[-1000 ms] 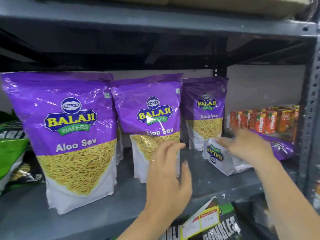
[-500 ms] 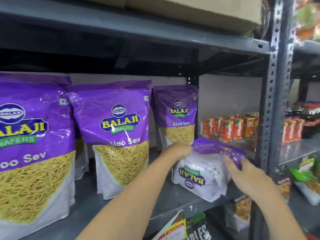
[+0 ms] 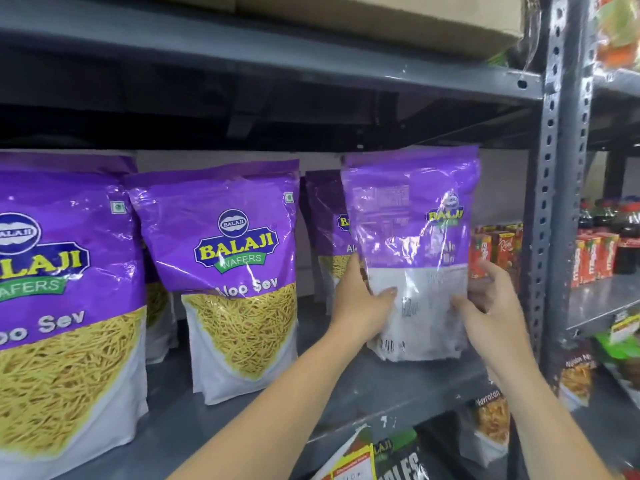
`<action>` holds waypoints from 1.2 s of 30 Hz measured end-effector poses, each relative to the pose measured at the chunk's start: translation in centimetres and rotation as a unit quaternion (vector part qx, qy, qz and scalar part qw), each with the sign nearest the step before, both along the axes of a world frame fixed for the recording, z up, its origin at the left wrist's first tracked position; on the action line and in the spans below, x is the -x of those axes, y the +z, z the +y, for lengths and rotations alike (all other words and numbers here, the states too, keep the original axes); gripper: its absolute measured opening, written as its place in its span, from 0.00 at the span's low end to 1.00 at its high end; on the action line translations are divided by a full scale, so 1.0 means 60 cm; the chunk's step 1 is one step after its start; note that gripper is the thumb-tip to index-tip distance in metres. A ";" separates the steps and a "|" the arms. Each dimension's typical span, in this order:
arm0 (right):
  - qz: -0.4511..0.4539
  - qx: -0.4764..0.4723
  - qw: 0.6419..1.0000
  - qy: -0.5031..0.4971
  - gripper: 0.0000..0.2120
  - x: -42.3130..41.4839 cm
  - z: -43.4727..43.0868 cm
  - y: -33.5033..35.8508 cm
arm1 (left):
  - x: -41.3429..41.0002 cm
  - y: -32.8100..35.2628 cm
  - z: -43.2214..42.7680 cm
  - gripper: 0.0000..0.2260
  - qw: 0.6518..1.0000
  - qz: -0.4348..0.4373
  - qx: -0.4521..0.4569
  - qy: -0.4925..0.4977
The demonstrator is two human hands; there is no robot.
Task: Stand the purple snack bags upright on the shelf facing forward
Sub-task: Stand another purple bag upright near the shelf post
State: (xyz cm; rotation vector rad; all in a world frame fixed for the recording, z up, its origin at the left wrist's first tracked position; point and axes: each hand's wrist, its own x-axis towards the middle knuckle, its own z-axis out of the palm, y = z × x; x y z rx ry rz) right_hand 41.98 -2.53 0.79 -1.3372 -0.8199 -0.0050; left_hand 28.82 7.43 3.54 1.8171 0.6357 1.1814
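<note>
Both hands' fingers [image 3: 388, 292] clasp the upright purple bag [image 3: 412, 244] by its sides.

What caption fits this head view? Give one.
Both hands hold a purple snack bag upright, back side out, on the shelf.

Two front purple snack bags [image 3: 239, 271] read "BALAJI WAFERS Aloo Sev"; a lower packet [image 3: 488, 420] reads "Navratan".

- Your head camera faces the grey shelf [image 3: 381, 386] close up, looking slightly downward.
- It is your only view; forearms enter from the frame's bottom.
</note>
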 end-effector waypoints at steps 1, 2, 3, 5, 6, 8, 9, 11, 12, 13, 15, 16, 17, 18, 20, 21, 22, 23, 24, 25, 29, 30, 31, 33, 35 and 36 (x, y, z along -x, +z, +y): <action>0.035 -0.014 0.999 0.017 0.21 -0.008 0.014 -0.005 | 0.002 -0.004 0.002 0.19 1.000 -0.004 -0.011 0.014; 0.074 -0.027 0.996 0.031 0.18 -0.017 0.028 -0.011 | 0.005 -0.007 0.004 0.16 1.000 -0.005 -0.013 0.022; 0.104 -0.041 0.993 0.042 0.15 -0.025 0.039 -0.013 | 0.007 -0.008 0.008 0.13 1.000 -0.002 -0.009 0.024; 0.141 -0.053 0.987 0.053 0.12 -0.037 0.055 -0.007 | 0.013 -0.005 0.014 0.09 0.999 -0.027 0.012 0.014; 0.159 -0.050 0.984 0.066 0.12 -0.043 0.061 -0.001 | 0.014 -0.003 0.017 0.10 0.999 -0.047 0.022 0.016; 0.180 -0.040 0.977 0.105 0.13 -0.058 0.078 0.009 | 0.016 0.002 0.021 0.10 0.996 -0.082 0.017 0.040; 0.177 -0.029 0.976 0.124 0.12 -0.067 0.087 0.012 | 0.015 0.006 0.023 0.09 0.993 -0.097 0.010 0.060; 0.166 -0.008 0.974 0.155 0.12 -0.078 0.104 0.016 | 0.014 0.013 0.028 0.11 0.987 -0.133 0.001 0.089; 0.164 -0.001 0.973 0.162 0.11 -0.082 0.112 0.018 | 0.014 0.018 0.031 0.12 0.983 -0.151 -0.007 0.099; 0.165 0.003 0.972 0.166 0.11 -0.085 0.120 0.019 | 0.015 0.020 0.037 0.13 0.980 -0.160 -0.019 0.112; 0.162 -0.005 0.970 0.180 0.11 -0.089 0.132 0.013 | 0.019 0.017 0.046 0.14 0.975 -0.163 -0.053 0.143; 0.156 -0.007 0.969 0.190 0.11 -0.091 0.137 0.009 | 0.022 0.014 0.048 0.13 0.972 -0.158 -0.065 0.159; 0.150 0.000 0.968 0.203 0.12 -0.091 0.140 0.006 | 0.025 0.008 0.046 0.10 0.970 -0.141 -0.078 0.179; 0.150 0.007 0.963 0.224 0.14 -0.093 0.143 0.003 | 0.026 0.002 0.041 0.08 0.968 -0.121 -0.096 0.199; 0.190 0.014 0.943 0.272 0.24 -0.098 0.149 0.002 | 0.022 -0.012 0.020 0.20 0.956 -0.080 -0.155 0.234; 0.220 0.018 0.930 0.292 0.31 -0.098 0.150 0.007 | 0.017 -0.019 0.003 0.24 0.944 -0.059 -0.206 0.253; 0.243 0.025 0.917 0.314 0.36 -0.097 0.151 0.012 | 0.012 -0.024 -0.016 0.26 0.923 -0.029 -0.265 0.279; 0.256 0.033 0.908 0.330 0.40 -0.095 0.152 0.017 | 0.007 -0.028 -0.036 0.25 0.900 0.006 -0.314 0.301; 0.261 0.034 0.901 0.345 0.42 -0.093 0.153 0.020 | 0.001 -0.034 -0.052 0.24 0.885 0.041 -0.344 0.310; 0.263 0.033 0.899 0.348 0.43 -0.089 0.150 0.023 | -0.005 -0.041 -0.059 0.23 0.880 0.076 -0.350 0.311; 0.254 -0.010 0.918 0.303 0.36 -0.064 0.118 0.029 | -0.012 -0.055 -0.050 0.24 0.901 0.145 -0.312 0.263; 0.259 -0.040 0.927 0.267 0.31 -0.056 0.107 0.029 | -0.010 -0.052 -0.047 0.28 0.914 0.152 -0.292 0.236; 0.264 -0.076 0.936 0.220 0.26 -0.049 0.102 0.028 | -0.009 -0.047 -0.044 0.32 0.934 0.155 -0.255 0.197; 0.230 -0.124 0.956 0.131 0.22 -0.025 0.087 0.026 | -0.007 -0.030 -0.047 0.39 0.980 0.119 -0.132 0.093; 0.135 -0.144 0.978 0.064 0.24 0.005 0.075 0.016 | -0.013 -0.013 -0.055 0.43 0.997 0.046 -0.047 0.045; 0.095 -0.156 0.982 0.047 0.24 0.018 0.070 0.009 | -0.018 -0.008 -0.056 0.44 0.997 0.028 -0.037 0.060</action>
